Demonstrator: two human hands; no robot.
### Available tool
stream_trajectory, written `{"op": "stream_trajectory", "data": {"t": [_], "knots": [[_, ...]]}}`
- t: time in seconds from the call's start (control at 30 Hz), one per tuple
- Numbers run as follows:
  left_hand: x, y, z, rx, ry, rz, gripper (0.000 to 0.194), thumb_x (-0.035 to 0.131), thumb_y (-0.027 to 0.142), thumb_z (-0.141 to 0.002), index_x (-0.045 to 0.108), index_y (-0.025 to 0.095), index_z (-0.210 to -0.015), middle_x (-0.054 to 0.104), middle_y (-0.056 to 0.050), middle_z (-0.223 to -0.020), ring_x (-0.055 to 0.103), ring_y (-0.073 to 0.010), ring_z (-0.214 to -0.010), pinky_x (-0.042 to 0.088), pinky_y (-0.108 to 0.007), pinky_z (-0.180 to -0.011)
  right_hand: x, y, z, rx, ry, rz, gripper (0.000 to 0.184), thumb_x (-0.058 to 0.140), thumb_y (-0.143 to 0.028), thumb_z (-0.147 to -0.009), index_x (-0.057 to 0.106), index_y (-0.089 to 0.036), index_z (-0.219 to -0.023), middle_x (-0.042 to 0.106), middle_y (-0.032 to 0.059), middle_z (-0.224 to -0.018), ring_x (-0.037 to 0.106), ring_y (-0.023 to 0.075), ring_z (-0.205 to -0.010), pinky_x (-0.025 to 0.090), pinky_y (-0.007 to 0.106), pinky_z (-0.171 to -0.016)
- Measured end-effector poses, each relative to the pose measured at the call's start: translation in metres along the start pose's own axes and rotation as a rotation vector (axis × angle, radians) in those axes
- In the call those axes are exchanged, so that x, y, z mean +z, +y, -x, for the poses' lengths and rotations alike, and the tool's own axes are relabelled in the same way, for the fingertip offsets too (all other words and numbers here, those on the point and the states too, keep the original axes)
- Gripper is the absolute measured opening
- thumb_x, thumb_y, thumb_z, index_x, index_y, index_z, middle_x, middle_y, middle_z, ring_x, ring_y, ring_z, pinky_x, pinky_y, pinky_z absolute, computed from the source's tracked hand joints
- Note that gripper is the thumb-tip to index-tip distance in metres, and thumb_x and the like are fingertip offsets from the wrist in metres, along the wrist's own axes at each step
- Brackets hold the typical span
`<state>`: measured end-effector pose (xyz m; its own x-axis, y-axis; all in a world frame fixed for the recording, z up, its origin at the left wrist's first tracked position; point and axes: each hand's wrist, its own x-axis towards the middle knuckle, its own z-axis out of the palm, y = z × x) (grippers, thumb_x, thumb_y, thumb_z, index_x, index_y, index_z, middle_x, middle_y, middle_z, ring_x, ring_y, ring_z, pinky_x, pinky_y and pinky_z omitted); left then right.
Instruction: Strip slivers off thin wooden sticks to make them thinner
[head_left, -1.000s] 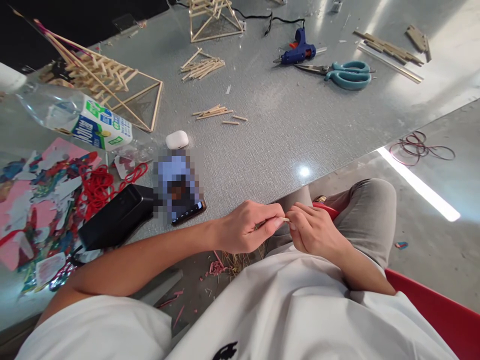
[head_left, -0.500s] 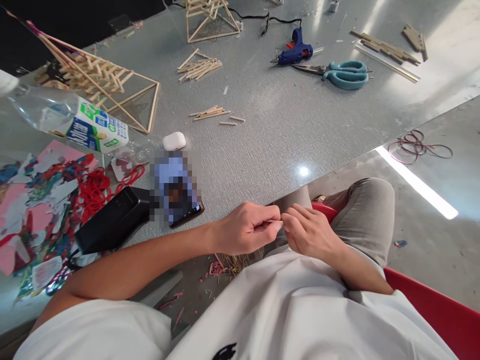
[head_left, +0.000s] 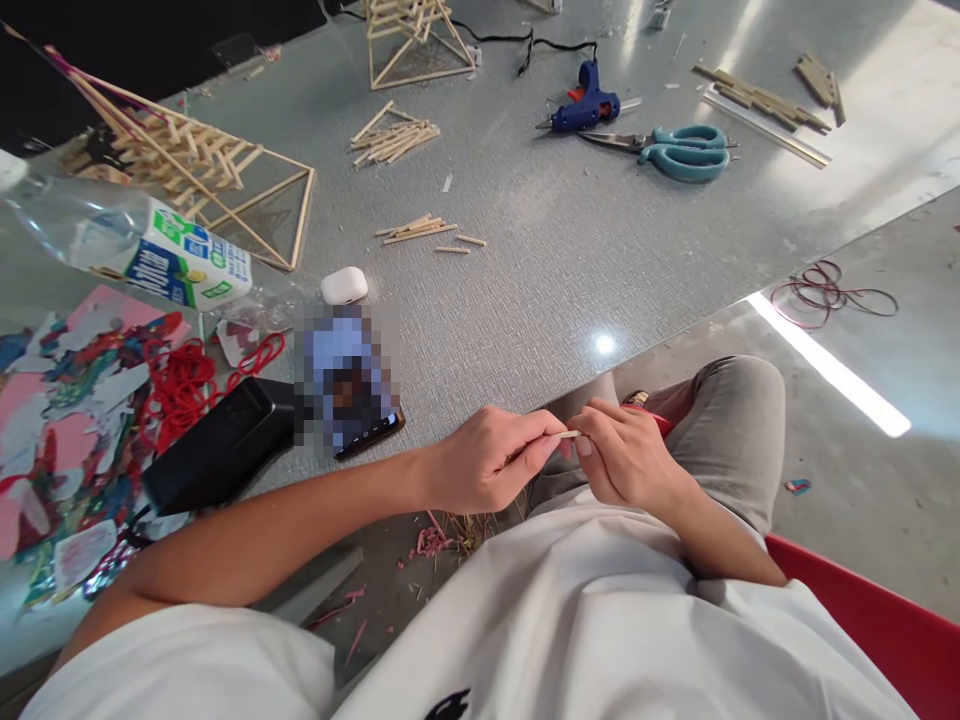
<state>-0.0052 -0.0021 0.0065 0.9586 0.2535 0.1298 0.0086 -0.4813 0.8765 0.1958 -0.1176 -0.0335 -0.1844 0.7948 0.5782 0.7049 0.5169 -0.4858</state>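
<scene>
Both hands meet over my lap, just off the near edge of the grey table (head_left: 570, 250). My left hand (head_left: 487, 462) is closed, pinching a thin wooden stick (head_left: 568, 435) between thumb and fingers. My right hand (head_left: 626, 460) is closed too, its fingertips pinching the stick's other end. Only a short bit of the stick shows between the fingers. Straw-like shavings and pink scraps (head_left: 442, 535) lie on the floor below my hands.
On the table: a phone (head_left: 349, 385), black box (head_left: 214, 450), white earbud case (head_left: 344, 286), water bottle (head_left: 142, 250), red rubber bands (head_left: 184, 385), stick frames (head_left: 202, 170), loose stick piles (head_left: 424, 230), blue glue gun (head_left: 585, 100), teal scissors (head_left: 675, 150). Rubber bands (head_left: 829, 290) on the floor.
The hands stayed together at my lap; the stick tip, hidden half a second ago, shows again between the fingertips. The view shifted slightly.
</scene>
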Motion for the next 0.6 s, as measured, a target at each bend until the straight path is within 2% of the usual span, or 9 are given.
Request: {"op": "stream_trajectory", "data": {"t": [0.2, 0.4, 0.6], "knots": [[0.005, -0.003, 0.0, 0.034, 0.064, -0.081, 0.022, 0.046, 0.022, -0.114, 0.068, 0.015, -0.113, 0.061, 0.005, -0.066, 0.051, -0.0089, -0.053, 0.041, -0.021, -0.055, -0.006, 0.002, 0.0, -0.007, 0.009, 0.015, 0.014, 0.047, -0.011, -0.108, 0.053, -0.023, -0.106, 0.062, -0.0017, -0.077, 0.051, 0.0159, -0.063, 0.032, 0.031, -0.055], [0.004, 0.001, 0.0, 0.013, 0.082, -0.061, 0.018, 0.053, 0.02, -0.112, 0.071, 0.014, -0.111, 0.064, 0.005, -0.067, 0.053, -0.0081, -0.053, 0.043, -0.02, -0.055, -0.009, 0.007, 0.001, -0.042, -0.009, 0.035, 0.013, 0.048, -0.011, -0.11, 0.054, -0.023, -0.108, 0.063, -0.0004, -0.078, 0.052, 0.0161, -0.067, 0.032, 0.031, -0.057], [0.003, 0.002, -0.003, 0.031, 0.085, -0.049, 0.027, 0.046, 0.021, -0.116, 0.071, 0.013, -0.109, 0.069, 0.002, -0.07, 0.061, -0.0101, -0.06, 0.051, -0.021, -0.065, -0.01, 0.012, 0.004, -0.05, -0.014, -0.003, 0.009, 0.051, -0.013, -0.111, 0.055, -0.021, -0.111, 0.064, 0.0004, -0.082, 0.054, 0.017, -0.07, 0.031, 0.032, -0.058]]}}
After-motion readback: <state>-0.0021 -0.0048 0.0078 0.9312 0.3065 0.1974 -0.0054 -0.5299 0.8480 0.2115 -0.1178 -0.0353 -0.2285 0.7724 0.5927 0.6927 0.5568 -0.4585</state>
